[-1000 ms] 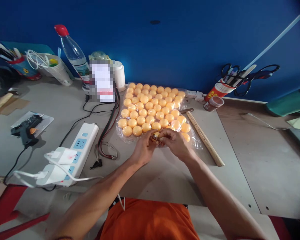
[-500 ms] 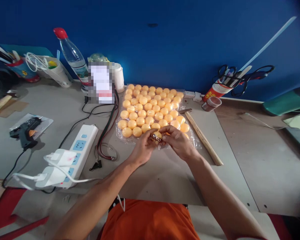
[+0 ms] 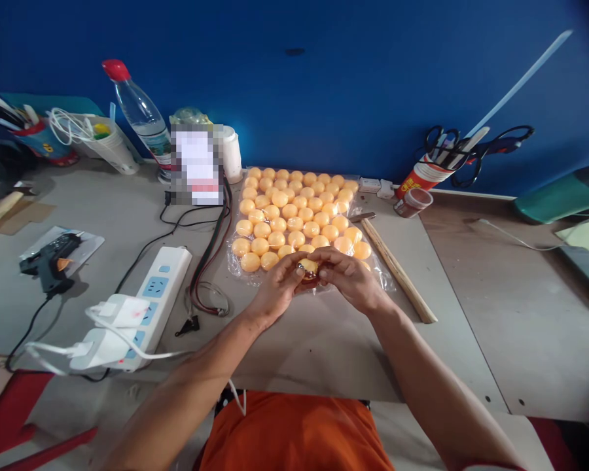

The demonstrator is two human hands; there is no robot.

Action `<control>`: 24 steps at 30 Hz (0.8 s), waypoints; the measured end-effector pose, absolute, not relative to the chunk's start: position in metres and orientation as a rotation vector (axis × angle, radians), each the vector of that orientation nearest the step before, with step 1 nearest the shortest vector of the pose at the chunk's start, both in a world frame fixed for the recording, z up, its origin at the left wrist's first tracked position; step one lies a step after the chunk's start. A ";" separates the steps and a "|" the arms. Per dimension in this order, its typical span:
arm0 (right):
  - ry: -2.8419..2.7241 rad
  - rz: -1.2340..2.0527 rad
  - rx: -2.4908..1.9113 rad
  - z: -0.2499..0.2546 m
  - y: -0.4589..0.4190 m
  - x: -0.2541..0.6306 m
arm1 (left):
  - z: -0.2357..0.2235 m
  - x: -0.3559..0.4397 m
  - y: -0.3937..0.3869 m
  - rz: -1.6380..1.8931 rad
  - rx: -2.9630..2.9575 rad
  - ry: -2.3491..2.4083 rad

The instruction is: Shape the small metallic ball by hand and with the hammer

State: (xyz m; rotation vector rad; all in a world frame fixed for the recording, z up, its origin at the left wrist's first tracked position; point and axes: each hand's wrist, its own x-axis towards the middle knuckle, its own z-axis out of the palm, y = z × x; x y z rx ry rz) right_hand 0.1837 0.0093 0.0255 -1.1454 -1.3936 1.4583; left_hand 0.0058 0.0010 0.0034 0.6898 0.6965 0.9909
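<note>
Between both hands is a small round shiny metal piece [image 3: 308, 268], with bright bead-like spots and a yellowish middle; its exact kind is unclear. My left hand [image 3: 282, 282] grips its left side with thumb and fingers. On its right side, the closed fingertips of my right hand [image 3: 348, 278] press against it. Just beyond the hands lies a clear plastic bag of orange ping-pong balls [image 3: 294, 224], laid out in rows. The hands cover part of its near edge.
A hammer [image 3: 397, 269] with a wooden handle lies right of the bag. To the left are a white power strip [image 3: 160, 288] with plugs, cables and a black glue gun [image 3: 56, 258]. Along the blue wall stand a bottle [image 3: 140, 114], a red cup of tools [image 3: 427, 175] and a small jar [image 3: 413, 203].
The fingers have shifted around the metal piece, and it has turned a little between them. My right hand's fingers sit closer over its right side. The view has moved slightly.
</note>
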 end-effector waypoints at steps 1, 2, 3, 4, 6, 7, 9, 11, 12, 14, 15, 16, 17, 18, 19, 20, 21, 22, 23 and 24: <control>-1.378 1.464 -1.150 0.025 0.010 0.183 | 0.003 0.006 0.001 0.994 0.704 0.700; -1.362 1.469 -1.152 0.024 0.010 0.182 | 0.002 0.007 0.001 1.001 0.717 0.704; -1.345 1.474 -1.154 0.024 0.010 0.182 | 0.001 0.007 0.001 1.006 0.725 0.708; -1.329 1.486 -1.154 0.023 0.010 0.181 | 0.001 0.008 0.001 1.009 0.728 0.711; -1.286 1.534 -1.143 0.023 0.010 0.180 | 0.001 0.008 0.000 1.001 0.720 0.708; -1.261 1.562 -1.133 0.023 0.010 0.180 | 0.001 0.008 0.000 0.992 0.710 0.702; -1.215 1.609 -1.119 0.023 0.010 0.181 | 0.004 0.007 0.000 0.976 0.683 0.676; -1.183 1.632 -1.127 0.025 0.010 0.182 | 0.008 0.006 -0.001 0.962 0.649 0.644; -1.173 1.640 -1.137 0.025 0.010 0.182 | 0.009 0.005 -0.001 0.952 0.632 0.628; -1.156 1.657 -1.155 0.027 0.009 0.183 | 0.011 0.005 -0.001 0.930 0.617 0.611; -1.149 1.660 -1.161 0.028 0.009 0.183 | 0.011 0.004 -0.001 0.922 0.621 0.614; -1.142 1.662 -1.165 0.028 0.009 0.183 | 0.010 0.004 -0.001 0.919 0.631 0.621; -1.136 1.662 -1.168 0.028 0.009 0.183 | 0.009 0.004 -0.001 0.920 0.643 0.631; -1.133 1.660 -1.170 0.028 0.009 0.182 | 0.007 0.004 -0.002 0.924 0.655 0.641; -1.131 1.657 -1.171 0.028 0.010 0.182 | 0.005 0.004 -0.002 0.929 0.665 0.650; -1.129 1.656 -1.171 0.028 0.010 0.182 | 0.004 0.004 -0.002 0.932 0.671 0.657; -1.126 1.654 -1.171 0.028 0.010 0.181 | 0.002 0.005 -0.002 0.935 0.675 0.663; -1.122 1.651 -1.171 0.027 0.010 0.181 | 0.002 0.005 -0.002 0.939 0.675 0.668; -1.116 1.648 -1.170 0.027 0.011 0.180 | 0.002 0.005 -0.001 0.943 0.672 0.669; -1.110 1.650 -1.168 0.027 0.011 0.180 | 0.002 0.005 -0.001 0.945 0.666 0.669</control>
